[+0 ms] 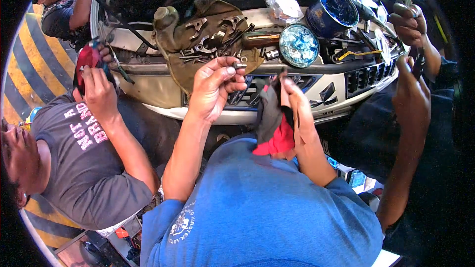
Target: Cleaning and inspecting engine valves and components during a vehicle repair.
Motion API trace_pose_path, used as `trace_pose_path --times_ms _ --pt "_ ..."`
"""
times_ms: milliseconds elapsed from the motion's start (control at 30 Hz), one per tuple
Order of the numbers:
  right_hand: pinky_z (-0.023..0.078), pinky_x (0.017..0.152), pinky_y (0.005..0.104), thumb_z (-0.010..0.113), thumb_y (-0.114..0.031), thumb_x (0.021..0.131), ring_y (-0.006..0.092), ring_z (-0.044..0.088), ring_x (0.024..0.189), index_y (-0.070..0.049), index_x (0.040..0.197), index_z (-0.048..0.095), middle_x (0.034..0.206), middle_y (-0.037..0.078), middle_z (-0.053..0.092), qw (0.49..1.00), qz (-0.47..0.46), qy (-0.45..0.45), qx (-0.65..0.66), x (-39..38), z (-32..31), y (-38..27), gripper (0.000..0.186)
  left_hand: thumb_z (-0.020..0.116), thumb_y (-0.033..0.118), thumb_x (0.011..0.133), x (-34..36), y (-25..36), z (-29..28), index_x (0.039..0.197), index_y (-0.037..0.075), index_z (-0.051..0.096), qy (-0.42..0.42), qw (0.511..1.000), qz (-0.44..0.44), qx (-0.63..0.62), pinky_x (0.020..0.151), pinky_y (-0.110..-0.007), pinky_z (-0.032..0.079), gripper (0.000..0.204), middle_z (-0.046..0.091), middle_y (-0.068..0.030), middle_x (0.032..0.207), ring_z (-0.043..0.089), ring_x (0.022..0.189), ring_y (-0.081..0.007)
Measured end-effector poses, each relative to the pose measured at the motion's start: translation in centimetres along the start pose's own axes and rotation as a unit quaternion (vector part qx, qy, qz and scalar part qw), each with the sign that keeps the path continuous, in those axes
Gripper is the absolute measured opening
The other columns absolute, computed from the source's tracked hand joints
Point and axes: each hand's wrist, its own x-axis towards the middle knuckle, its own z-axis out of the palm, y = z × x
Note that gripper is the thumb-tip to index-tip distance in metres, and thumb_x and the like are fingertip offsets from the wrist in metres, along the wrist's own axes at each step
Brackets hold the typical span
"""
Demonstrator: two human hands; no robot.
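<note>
Over the front of a car, my left hand (213, 83) pinches a small cylindrical metal part (239, 66) between thumb and fingers. To its right, my right hand (298, 103) is closed on a grey and red rag (268, 111) that hangs down before my chest. A small dark tip shows above the right fingers; its kind is too small to tell. Beyond my left hand lies a brown cloth (173, 44) bearing metal forked arms (199, 25) and several small bolts and parts. Nearest beyond the right hand is a round lid (299, 45) smeared with blue grease.
A tub of blue grease (338, 10), a clear plastic bag (282, 4) and a brown bottle (260, 39) stand or lie along the car's front (143, 81). On the left a co-worker's hand (100, 94) holds a small part near a red cloth. Another person's hands (410, 69) work at the right.
</note>
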Motion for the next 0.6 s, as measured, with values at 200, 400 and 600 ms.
trace_pose_path --times_ms 200,400,600 --pt "0.041 0.093 0.0289 0.050 -0.017 0.094 0.0166 0.053 0.103 -0.001 0.127 0.046 0.119 0.008 0.054 0.917 -0.279 0.039 -0.283 1.1 5.1 0.1 0.036 0.060 0.008 0.086 -2.2 -1.5 0.9 0.105 -0.003 0.058 -0.053 0.994 -0.037 -0.086 0.070 -0.028 0.058 0.021 0.065 -0.0118 0.091 0.065 0.077 -0.0152" --pt "0.046 0.075 0.0356 0.057 -0.010 0.088 0.0309 0.057 0.085 0.000 0.104 0.057 0.092 0.016 0.056 0.709 -0.360 -0.015 -0.606 1.5 5.6 3.2 0.019 0.061 0.009 0.086 -4.0 -2.5 0.7 0.103 -0.001 0.058 0.020 0.995 -0.026 -0.090 0.077 -0.023 0.050 0.019 0.063 -0.0053 0.096 0.061 0.086 -0.0100" --pt "0.047 0.061 0.0359 0.063 -0.005 0.083 0.0283 0.058 0.067 0.000 0.091 0.060 0.077 0.014 0.057 0.655 -0.412 -0.007 -0.633 1.5 5.2 3.1 0.010 0.061 0.000 0.086 -4.7 -3.0 0.8 0.102 -0.004 0.058 0.039 0.999 0.030 -0.023 0.076 -0.022 0.049 0.016 0.064 -0.0058 0.095 0.060 0.084 -0.0086"
